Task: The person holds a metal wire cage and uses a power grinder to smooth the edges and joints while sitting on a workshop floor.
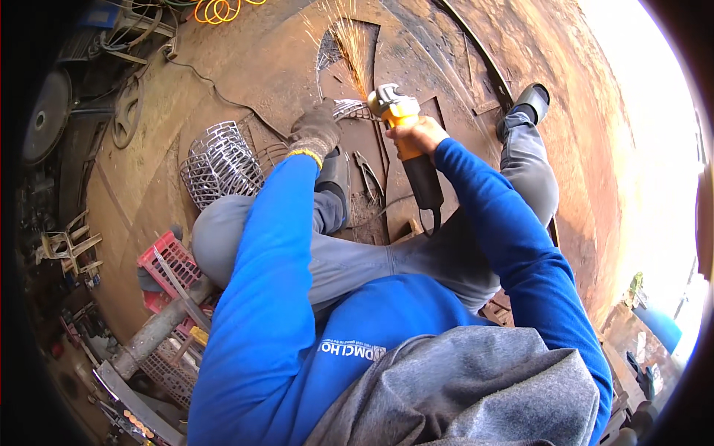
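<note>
My right hand [420, 135], bare, is wrapped round a yellow and black angle grinder [406, 113]. The grinder's head meets the right end of a curved, slotted metal strip [352, 111], and orange sparks [348, 48] fly from there toward the far side. My left hand [315, 128], in a brown knitted glove with a yellow cuff, is closed on the strip's left end. Its fingertips are partly hidden. Left of that hand, a heap of similar slotted metal pieces [222, 165] lies on the brown metal surface. A pair of pliers [367, 175] lies between my feet.
A dark cable [216, 91] runs across the surface toward my left hand. A red plastic basket [172, 260] and a metal pipe [152, 340] are near my left knee. Far left stands a large metal disc [47, 117]. An orange coiled hose [217, 10] lies at the far edge.
</note>
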Demonstrator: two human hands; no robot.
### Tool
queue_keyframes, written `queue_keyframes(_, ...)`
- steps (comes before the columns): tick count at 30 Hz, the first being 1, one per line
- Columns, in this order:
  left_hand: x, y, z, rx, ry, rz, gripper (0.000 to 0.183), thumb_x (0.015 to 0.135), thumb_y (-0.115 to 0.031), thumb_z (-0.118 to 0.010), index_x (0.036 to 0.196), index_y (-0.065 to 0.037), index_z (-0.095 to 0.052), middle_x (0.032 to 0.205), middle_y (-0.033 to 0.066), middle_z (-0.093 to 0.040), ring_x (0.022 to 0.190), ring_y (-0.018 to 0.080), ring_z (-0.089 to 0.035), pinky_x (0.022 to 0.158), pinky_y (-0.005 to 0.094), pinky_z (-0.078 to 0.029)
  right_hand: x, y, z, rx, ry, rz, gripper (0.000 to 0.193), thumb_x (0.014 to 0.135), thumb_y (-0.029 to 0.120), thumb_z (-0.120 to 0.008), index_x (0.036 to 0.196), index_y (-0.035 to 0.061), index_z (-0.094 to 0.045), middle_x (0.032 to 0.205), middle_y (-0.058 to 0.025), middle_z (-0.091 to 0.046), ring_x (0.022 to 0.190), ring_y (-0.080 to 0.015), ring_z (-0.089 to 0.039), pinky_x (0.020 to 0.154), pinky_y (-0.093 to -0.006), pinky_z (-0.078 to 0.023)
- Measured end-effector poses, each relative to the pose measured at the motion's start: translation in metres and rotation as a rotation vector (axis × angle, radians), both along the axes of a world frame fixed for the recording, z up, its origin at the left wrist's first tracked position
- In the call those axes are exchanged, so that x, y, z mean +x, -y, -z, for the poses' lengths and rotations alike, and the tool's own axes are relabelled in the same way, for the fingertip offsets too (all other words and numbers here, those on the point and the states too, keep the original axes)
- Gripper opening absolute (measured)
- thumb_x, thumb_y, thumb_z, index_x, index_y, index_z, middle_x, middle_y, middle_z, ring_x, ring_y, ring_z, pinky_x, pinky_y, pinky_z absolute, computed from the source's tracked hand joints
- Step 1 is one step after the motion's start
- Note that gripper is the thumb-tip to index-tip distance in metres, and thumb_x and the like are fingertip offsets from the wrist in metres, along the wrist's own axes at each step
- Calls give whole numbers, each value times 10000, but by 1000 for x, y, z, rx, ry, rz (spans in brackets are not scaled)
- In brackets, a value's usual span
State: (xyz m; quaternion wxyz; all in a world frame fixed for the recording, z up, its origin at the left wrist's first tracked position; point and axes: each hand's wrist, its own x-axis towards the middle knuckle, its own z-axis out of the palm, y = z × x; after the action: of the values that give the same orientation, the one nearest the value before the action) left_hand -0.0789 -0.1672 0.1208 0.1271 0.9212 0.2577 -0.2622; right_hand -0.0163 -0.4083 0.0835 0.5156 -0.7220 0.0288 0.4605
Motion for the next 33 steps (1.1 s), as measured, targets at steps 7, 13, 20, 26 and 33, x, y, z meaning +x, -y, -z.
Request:
queue_keyframes(7,-1,-3,1,-46,-13,16,485,919,-227,-660,1386,-156,-549,1382,221,-625,1281,429,-605,1068,515,-493,-2,-1,-12,52,-53,-52,436,772,218,-864,1100,20,-655,849,-97,-667,665,-232,-675,626,-397,-591)
queue_keyframes(13,-7,4,-6,-38,24,-6,497,915,-237,-664,1388,-142,-543,1387,212,-624,1282,424,-604,1074,498,-491,11,1,-26,-50,-141,14,470,764,251,-872,1109,10,-662,868,-113,-676,657,-244,-678,645,-404,-597)
queue_keyframes(20,-5,6,-5,-16,-25,74,506,914,-250,-669,1393,-148,-543,1396,200,-619,1293,414,-595,1071,484,-498,9,-4,-19,-14,-143,-32,470,754,280,-880,1071,3,-672,851,-113,-689,666,-245,-684,623,-405,-597)
queue_keyframes(26,-7,6,-1,-18,-15,85,500,914,-255,-669,1384,-145,-541,1387,202,-622,1276,401,-610,1071,506,-493,12,2,-19,-87,-99,-20,458,761,274,-873,1068,0,-672,850,-113,-685,686,-244,-689,619,-410,-591)
queue_keyframes(33,-4,10,-8,-27,-28,21,501,921,-286,-675,1386,-155,-542,1375,189,-633,1275,394,-613,1065,507,-497,10,4,-21,-80,-119,-48,465,772,290,-866,1084,4,-673,856,-108,-684,673,-240,-687,647,-406,-603)
